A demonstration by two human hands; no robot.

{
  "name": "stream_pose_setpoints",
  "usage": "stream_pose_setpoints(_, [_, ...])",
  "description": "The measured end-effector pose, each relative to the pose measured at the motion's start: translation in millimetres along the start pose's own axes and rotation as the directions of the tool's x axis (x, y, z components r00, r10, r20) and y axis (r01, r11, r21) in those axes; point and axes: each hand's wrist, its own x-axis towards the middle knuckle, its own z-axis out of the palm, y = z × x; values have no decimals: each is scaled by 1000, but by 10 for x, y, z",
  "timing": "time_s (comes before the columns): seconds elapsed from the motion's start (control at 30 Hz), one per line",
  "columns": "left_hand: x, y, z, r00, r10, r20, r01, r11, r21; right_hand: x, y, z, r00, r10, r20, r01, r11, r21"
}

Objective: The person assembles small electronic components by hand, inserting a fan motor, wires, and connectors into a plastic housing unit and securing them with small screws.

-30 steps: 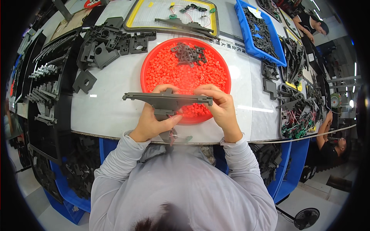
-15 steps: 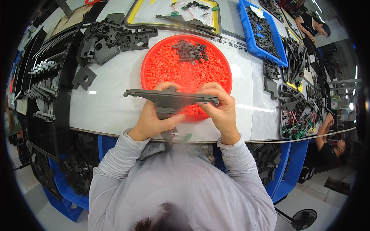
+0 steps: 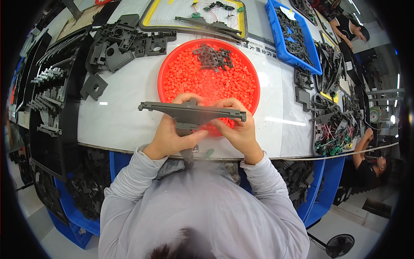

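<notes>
The left hand (image 3: pixel 166 134) and right hand (image 3: pixel 241 131), two grips, pinch one grey part (image 3: pixel 192 112) near one red basin (image 3: pixel 257 86).

Basin (image 3: pixel 161 80): eleven o'clock from my right hand (image 3: pixel 241 133)
Tray (image 3: pixel 166 18): eleven — beyond the basin
Crate (image 3: pixel 279 42): one o'clock
Rack (image 3: pixel 72 103): nine o'clock

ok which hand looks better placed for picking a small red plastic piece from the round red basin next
Probably the right hand: it is at one end of the long dark grey plastic part, while the left hand clasps the part's middle.
</notes>
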Motion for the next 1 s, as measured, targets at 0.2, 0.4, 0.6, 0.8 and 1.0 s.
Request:
stream_pose_setpoints(0.2, [-9,18,8,1000,7,19,-7,1000,-9,-8,-86,-35,999,-46,22,48,993,-104])
stream_pose_setpoints(0.4, [-16,42,39,1000,-11,21,11,1000,-11,-36,-96,11,999,-11,-47,9,999,-53])
stream_pose_setpoints(0.6, [-26,48,55,1000,-3,15,3,1000,8,-56,-98,-17,969,-248,25,237,889,-391])
stream_pose_setpoints(0.8, [-23,44,55,1000,-22,-3,23,1000,15,-102,-106,-55,883,-407,234,461,658,-596])
stream_pose_setpoints(1.0, [-26,49,62,999,-46,14,46,999,-14,-156,-55,-41,890,-422,173,442,705,-555])
